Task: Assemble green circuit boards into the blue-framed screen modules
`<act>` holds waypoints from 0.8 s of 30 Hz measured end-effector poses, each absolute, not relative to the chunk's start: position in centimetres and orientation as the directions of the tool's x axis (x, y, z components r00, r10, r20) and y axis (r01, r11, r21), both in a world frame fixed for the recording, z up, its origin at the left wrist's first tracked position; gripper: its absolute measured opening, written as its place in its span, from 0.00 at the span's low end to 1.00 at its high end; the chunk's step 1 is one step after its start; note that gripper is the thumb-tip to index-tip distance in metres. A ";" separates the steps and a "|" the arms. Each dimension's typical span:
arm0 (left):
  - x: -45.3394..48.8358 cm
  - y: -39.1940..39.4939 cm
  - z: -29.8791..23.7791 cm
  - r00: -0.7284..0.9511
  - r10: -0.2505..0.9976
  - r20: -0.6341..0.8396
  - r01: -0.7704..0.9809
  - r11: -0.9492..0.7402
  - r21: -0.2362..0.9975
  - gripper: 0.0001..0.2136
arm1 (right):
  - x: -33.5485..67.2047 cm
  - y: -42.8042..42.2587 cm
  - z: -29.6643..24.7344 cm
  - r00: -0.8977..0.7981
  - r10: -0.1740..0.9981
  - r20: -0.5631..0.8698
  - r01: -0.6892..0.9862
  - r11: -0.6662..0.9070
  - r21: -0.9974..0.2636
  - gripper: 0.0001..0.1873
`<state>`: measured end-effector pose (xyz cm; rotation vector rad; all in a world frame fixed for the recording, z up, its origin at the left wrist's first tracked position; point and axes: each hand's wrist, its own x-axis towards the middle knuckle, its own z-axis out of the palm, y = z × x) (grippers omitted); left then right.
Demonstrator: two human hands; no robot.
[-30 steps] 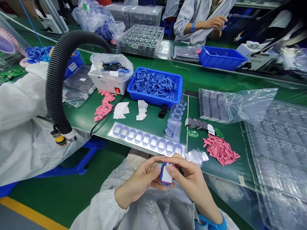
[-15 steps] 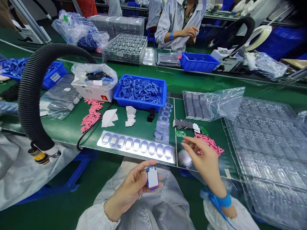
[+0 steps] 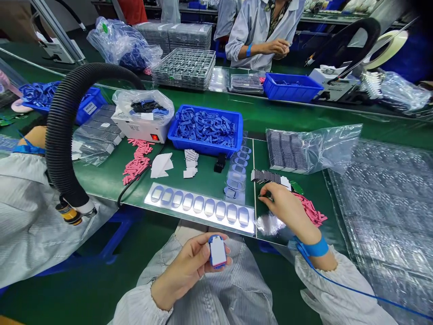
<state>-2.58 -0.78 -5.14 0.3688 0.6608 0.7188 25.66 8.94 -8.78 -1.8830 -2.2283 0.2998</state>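
My left hand [image 3: 189, 266] grips a small blue plastic casing [image 3: 212, 262] above my lap, fingers behind it and thumb at its side. A flat white rectangular piece [image 3: 218, 251] sits in the casing, with a thin red edge at its lower end. Over the table's right part, my right hand [image 3: 282, 205] pinches thumb and forefinger around a small circuit board, now mostly hidden by the fingers. Close to that hand lie a row of thin black-and-white pieces [image 3: 267, 176], a pile of pink strips [image 3: 313, 212] and a crumpled clear film [image 3: 269, 224].
A sheet of oval stickers [image 3: 199, 214] lies along the front edge. Behind it stands a blue bin [image 3: 204, 146] of blue plastic parts. A black hose [image 3: 56, 135] arches at the left; clear trays [image 3: 382, 203] are at the right. A co-worker [image 3: 267, 31] sits opposite.
My right hand has come down onto the circuit board and its fingers have closed there. My left hand keeps holding the blue casing. The whole view has shifted slightly.
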 end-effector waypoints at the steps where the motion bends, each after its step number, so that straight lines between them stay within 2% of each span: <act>1: -2.6 -0.7 -5.1 0.561 0.709 -0.428 -0.489 0.701 0.520 0.17 | 25.9 8.9 -8.7 -0.157 0.988 0.015 0.943 0.154 -0.294 0.07; 6: -2.6 -0.6 -5.1 0.553 0.708 -0.439 -0.495 0.703 0.511 0.17 | 27.0 8.9 -8.2 -0.116 0.993 -0.028 0.942 0.101 -0.321 0.15; 13: -2.7 -1.0 -5.5 0.557 0.706 -0.438 -0.482 0.704 0.522 0.18 | 26.9 9.7 -8.2 -0.146 0.986 -0.077 0.916 0.105 -0.386 0.08; 18: -2.4 -0.9 -5.3 0.531 0.736 -0.420 -0.507 0.673 0.538 0.16 | 25.4 8.6 -6.4 -0.075 0.996 0.044 0.914 0.087 -0.396 0.11; 19: -2.3 -0.9 -5.2 0.525 0.746 -0.410 -0.517 0.662 0.542 0.15 | 24.8 8.0 -5.9 -0.051 0.995 0.086 0.902 0.083 -0.425 0.12; 21: -2.0 -0.9 -5.2 0.520 0.759 -0.392 -0.532 0.647 0.547 0.14 | 23.3 6.7 -4.7 0.006 0.990 0.143 0.816 0.078 -0.573 0.13; 24: -1.3 -0.8 -5.2 0.513 0.768 -0.384 -0.530 0.635 0.561 0.17 | 20.4 4.7 -3.5 0.081 0.993 0.090 0.468 0.042 -0.883 0.10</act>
